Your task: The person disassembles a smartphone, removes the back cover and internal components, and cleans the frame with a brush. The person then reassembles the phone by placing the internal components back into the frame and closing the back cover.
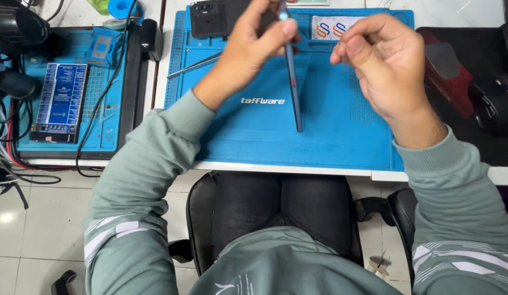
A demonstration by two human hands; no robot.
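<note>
Your left hand (248, 49) pinches the smartphone (293, 82) edge-on over the blue mat (341, 131), long axis running toward you. Your right hand (385, 60), fingers curled together and holding nothing, hovers just beside it.

Phone (293, 82) edge-up on mat (254, 136), btwn hands; tweezers (194, 64) left.

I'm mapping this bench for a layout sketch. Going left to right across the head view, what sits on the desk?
Dark blue board → tweezers → left hand → thin blue phone held on edge → right hand → red case
</note>
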